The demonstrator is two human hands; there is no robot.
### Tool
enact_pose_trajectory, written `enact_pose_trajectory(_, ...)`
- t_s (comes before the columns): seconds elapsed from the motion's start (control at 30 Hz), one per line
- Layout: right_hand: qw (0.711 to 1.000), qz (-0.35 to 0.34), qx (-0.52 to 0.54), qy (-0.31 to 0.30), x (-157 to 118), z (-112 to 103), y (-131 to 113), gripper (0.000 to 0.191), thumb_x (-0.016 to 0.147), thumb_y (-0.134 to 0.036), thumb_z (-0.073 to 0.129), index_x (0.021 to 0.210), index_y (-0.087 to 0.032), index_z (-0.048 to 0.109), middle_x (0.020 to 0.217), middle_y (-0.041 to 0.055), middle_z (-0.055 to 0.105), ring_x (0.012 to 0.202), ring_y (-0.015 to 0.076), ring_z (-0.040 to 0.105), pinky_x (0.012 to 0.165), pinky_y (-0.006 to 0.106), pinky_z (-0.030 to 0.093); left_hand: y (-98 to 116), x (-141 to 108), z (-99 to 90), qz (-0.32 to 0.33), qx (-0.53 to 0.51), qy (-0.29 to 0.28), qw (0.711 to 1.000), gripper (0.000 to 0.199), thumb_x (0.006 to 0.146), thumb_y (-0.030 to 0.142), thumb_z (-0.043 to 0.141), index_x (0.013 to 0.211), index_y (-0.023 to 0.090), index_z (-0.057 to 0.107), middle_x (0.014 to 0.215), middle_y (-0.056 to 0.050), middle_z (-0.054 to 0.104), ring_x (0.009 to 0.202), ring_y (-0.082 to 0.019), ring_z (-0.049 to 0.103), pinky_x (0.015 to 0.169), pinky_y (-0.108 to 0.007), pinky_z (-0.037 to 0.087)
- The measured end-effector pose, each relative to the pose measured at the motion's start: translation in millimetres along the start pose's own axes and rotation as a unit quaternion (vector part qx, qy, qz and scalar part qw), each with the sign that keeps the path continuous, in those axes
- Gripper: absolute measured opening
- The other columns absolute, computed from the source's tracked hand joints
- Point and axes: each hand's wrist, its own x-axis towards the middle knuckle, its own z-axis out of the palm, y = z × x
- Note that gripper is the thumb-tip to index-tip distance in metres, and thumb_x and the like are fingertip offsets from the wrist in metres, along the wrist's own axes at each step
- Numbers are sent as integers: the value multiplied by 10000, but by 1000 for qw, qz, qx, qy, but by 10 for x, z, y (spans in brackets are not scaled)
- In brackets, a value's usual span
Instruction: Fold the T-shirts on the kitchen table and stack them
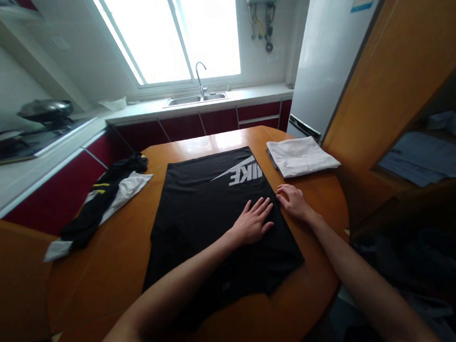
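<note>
Head view: black garment point(203, 209), long axis forward.
Left hand point(254, 222) spread atop; right hand point(292, 200) curled at right edge, grip unclear.

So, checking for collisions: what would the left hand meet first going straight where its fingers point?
Likely the right hand, at the edge of the black Nike shirt, though depth is unclear.

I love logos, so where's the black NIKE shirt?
In the head view, the black NIKE shirt lies centrally on the wooden table under the left hand, left of the folded white cloth and the right hand.
</note>
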Motion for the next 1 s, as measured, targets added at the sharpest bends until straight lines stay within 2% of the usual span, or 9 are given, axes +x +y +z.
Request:
enact_pose_trajectory(0.1, 999, -34, -5, -5, -183, -42, -151, 436, 1002, -340, 342, 1324, -192, 596, 1446, 117, 552, 1384, 231, 442, 1138, 449, 321, 2, 4, 24, -3, 5, -1, 1000, 626, 1029, 497, 332, 1583, 221, 236, 1650, -69, 221, 1532, -255, 161, 1220, -525, 155)
enact_pose_trajectory(0.23, 985, -93, -72, -130, -533, -56, -332, 612, 1021, -466, 319, 1574, -204, 295, 1628, 85, 297, 1519, 224, 205, 1228, 501, 144, 17, 10, 36, -1, 12, 7, 1000, 623, 1029, 466, 332, 1586, 208, 227, 1650, -68, 219, 1535, -247, 146, 1224, -522, 149)
enact_pose_trajectory(0.37, 971, -72, -106, -203, -678, -59, -381, 759, 998, -601, 308, 1605, -176, 145, 1659, 90, 148, 1539, 223, 104, 1239, 516, 74, 18, 2, 28, -8, 10, 4, 1000, 642, 1024, 472, 338, 1584, 180, 228, 1652, -88, 197, 1537, -240, 136, 1229, -504, 135)
enact_pose_trajectory(0.5, 966, -59, -109, -227, -661, -74, -350, 791, 986, -644, 292, 1603, -177, 127, 1663, 88, 90, 1541, 230, 67, 1235, 536, 32, 27, -8, 33, -11, 7, -2, 1000, 654, 1019, 482, 345, 1580, 164, 237, 1655, -104, 172, 1539, -240, 118, 1230, -500, 128)
enact_pose_trajectory(0.6, 968, -56, -84, -228, -598, -107, -309, 759, 996, -631, 270, 1602, -191, 148, 1659, 92, 117, 1538, 242, 98, 1228, 561, 62, 36, 20, -18, -9, -8, -21, 1000, 653, 1022, 489, 333, 1579, 160, 242, 1653, -125, 151, 1538, -254, 115, 1227, -517, 120)
enact_pose_trajectory(0.73, 988, -22, -62, -138, -419, -181, -342, 654, 1037, -524, 197, 1602, -193, 185, 1646, 119, 199, 1528, 261, 165, 1209, 585, 153, -90, 85, -304, -21, -64, -62, 996, 630, 1042, 472, 257, 1581, 148, 230, 1650, -138, 142, 1536, -249, 114, 1222, -513, 153)
enact_pose_trajectory(0.83, 993, -16, -67, -98, -285, -184, -494, 639, 1044, -499, 194, 1598, -182, 213, 1647, 118, 201, 1528, 267, 162, 1212, 581, 144, -359, 6, -642, -63, -74, -18, 995, 590, 1043, 379, 250, 1587, 156, 207, 1657, -119, 127, 1538, -227, 97, 1227, -489, 156)
enact_pose_trajectory(0.93, 989, -36, -74, -122, -211, -80, -699, 681, 1031, -554, 223, 1589, -163, 243, 1653, 109, 183, 1533, 263, 139, 1221, 566, 118, -691, -312, -923, -122, -62, 19, 990, 582, 1028, 337, 264, 1582, 162, 228, 1659, -102, 155, 1537, -218, 104, 1232, -470, 150)
enact_pose_trajectory(1.0, 986, -48, -82, -134, -193, 45, -814, 707, 1025, -573, 232, 1583, -138, 255, 1653, 117, 177, 1536, 258, 125, 1226, 549, 111, -876, -644, -1013, -161, -52, 11, 986, 578, 1017, 349, 281, 1567, 171, 274, 1658, -93, 171, 1537, -230, 112, 1229, -485, 157)
